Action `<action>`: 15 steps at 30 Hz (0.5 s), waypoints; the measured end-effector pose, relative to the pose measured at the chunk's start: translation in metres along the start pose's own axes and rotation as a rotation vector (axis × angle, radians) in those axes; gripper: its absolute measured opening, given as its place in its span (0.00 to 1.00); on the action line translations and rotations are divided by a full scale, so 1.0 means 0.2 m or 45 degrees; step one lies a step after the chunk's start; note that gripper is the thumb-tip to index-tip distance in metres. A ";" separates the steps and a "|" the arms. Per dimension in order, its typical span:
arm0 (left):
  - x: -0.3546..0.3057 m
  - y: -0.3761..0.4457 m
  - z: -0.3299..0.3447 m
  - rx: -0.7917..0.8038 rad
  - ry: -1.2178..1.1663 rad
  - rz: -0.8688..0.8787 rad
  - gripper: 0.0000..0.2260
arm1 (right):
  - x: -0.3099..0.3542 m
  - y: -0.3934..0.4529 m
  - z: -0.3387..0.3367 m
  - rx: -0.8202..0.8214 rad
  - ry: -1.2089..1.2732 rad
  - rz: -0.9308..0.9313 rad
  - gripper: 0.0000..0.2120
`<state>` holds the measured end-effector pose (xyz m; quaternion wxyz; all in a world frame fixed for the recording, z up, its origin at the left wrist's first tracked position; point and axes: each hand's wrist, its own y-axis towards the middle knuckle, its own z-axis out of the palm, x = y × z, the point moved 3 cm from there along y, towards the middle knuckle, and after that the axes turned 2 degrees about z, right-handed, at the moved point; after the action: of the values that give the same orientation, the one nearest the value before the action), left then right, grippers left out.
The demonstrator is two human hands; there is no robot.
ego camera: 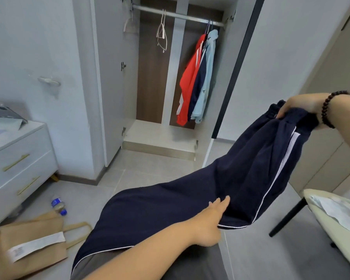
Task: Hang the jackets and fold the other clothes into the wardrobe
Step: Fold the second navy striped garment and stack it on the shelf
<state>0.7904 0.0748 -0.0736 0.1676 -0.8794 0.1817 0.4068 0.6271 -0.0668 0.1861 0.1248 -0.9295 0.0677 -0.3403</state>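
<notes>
Dark navy trousers (170,207) with white piping stretch across the lower middle of the view. My right hand (299,107) grips their waistband at the upper right, a bead bracelet on the wrist. My left hand (212,217) lies with straight fingers on top of the cloth near its middle, the thumb below the edge. Ahead stands the open wardrobe (160,136). On its rail (178,15) hang a red jacket (187,81), a navy jacket (199,83) and a light blue jacket (207,73) at the right end. Empty hangers (162,35) dangle near the rail's middle and left.
A white drawer unit (18,164) stands at the left. A brown paper bag (28,243) and a plastic bottle (59,206) lie on the grey tiled floor. A cream chair (331,217) with paper on it stands at the right.
</notes>
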 end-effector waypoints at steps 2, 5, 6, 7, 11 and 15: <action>0.05 0.00 0.01 -0.010 -0.073 0.006 0.42 | 0.02 0.02 0.07 0.001 -0.070 0.012 0.06; 0.19 -0.06 -0.04 -0.117 0.267 0.057 0.37 | 0.12 0.06 0.27 -0.020 -0.265 0.015 0.07; 0.25 -0.09 -0.08 -0.183 0.409 0.058 0.34 | 0.16 0.07 0.37 -0.027 -0.341 -0.018 0.09; 0.31 -0.13 -0.14 -0.254 0.499 0.038 0.30 | 0.21 0.08 0.47 -0.036 -0.448 -0.067 0.10; 0.65 -0.37 -0.39 -0.596 0.438 -0.140 0.19 | 0.38 0.06 0.94 0.083 -0.708 -0.315 0.11; 1.02 -0.65 -0.54 -0.862 -0.177 -0.438 0.16 | 0.46 -0.01 1.42 0.282 -0.655 -0.515 0.09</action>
<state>1.0438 0.1044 -0.1472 -0.0546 -0.8729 -0.1248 0.4685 0.8808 -0.0307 0.0341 0.1678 -0.9603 -0.1890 -0.1180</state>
